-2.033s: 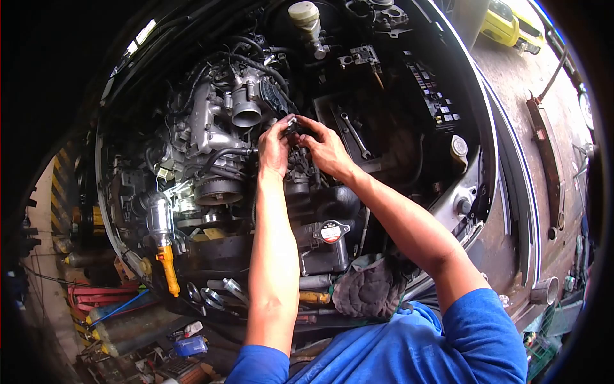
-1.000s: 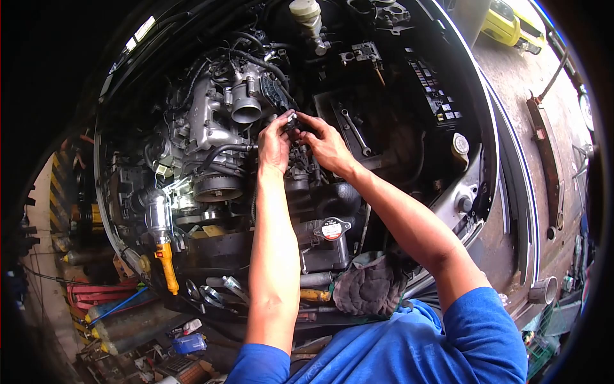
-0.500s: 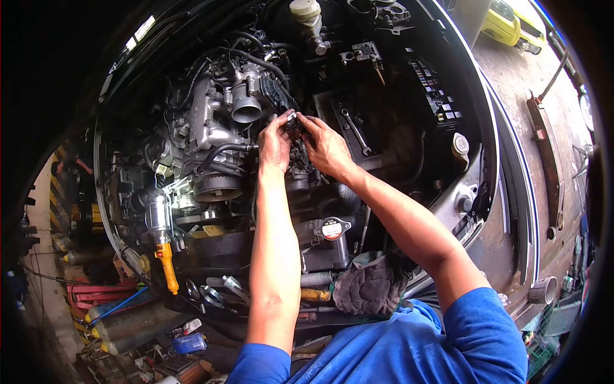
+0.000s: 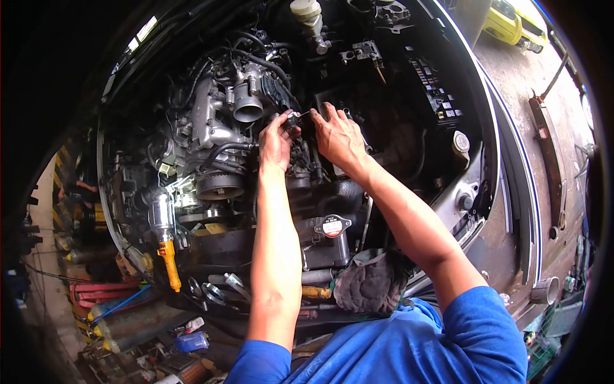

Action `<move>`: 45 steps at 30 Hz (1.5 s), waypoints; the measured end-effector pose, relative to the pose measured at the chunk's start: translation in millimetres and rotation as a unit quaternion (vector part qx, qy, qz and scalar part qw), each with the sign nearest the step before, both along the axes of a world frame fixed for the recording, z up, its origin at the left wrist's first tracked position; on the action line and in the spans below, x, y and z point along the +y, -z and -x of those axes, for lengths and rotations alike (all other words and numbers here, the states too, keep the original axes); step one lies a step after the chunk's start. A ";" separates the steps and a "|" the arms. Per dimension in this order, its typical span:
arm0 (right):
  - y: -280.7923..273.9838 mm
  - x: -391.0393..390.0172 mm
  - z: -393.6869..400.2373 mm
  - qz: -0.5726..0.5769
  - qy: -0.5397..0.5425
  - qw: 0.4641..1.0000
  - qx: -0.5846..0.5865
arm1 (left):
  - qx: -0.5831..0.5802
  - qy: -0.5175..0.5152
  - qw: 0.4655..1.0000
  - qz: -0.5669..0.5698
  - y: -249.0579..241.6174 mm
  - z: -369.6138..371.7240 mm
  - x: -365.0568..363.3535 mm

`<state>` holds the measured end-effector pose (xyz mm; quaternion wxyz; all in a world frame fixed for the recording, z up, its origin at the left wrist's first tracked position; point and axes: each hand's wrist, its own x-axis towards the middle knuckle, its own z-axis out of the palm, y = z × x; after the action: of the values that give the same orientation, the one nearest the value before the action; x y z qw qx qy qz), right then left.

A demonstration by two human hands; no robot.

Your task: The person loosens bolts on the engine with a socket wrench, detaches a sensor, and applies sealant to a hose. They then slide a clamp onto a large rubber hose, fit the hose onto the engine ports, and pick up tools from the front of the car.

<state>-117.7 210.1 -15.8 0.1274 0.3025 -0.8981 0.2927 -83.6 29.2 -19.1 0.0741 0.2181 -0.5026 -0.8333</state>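
Over the engine [image 4: 208, 115], my left hand [image 4: 276, 142] pinches a small dark part with a bright metal bit [image 4: 293, 120] between thumb and fingers. Just right of it, my right hand [image 4: 339, 137] has its thumb and index finger together near a thin piece that points toward the small part; the hold itself is too small to make out. The silver throttle opening [image 4: 247, 109] lies left of and above my left hand. A wrench, lying in a dark tray [image 4: 323, 101], is mostly hidden behind my right hand.
A lit work lamp with a yellow handle [image 4: 168, 265] hangs at the left. The radiator cap [image 4: 332, 226] and a dark cloth [image 4: 369, 285] are near the front edge. A white-capped reservoir [image 4: 460, 144] stands at the right, and a fuse box [image 4: 435, 89] lies above it.
My right hand has moved a little to the right, away from my left hand, and now covers most of the wrench. My left hand has stayed nearly in place.
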 end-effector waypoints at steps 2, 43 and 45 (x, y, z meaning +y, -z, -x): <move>-0.7 1.4 3.6 0.007 0.004 0.999 -0.047 | 0.003 0.014 1.000 0.004 -2.3 -1.6 -0.2; 4.1 1.6 24.5 0.123 -0.033 0.969 -0.211 | -0.055 -0.023 0.996 0.073 5.1 -2.6 -7.3; 4.4 1.4 24.4 0.121 -0.032 0.970 -0.208 | -0.053 -0.025 0.995 0.077 5.1 -1.7 -7.3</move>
<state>-142.2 211.5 -20.2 -0.0361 0.2455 -0.8528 0.4596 -81.9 21.8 -24.2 0.0850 0.2676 -0.5632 -0.7771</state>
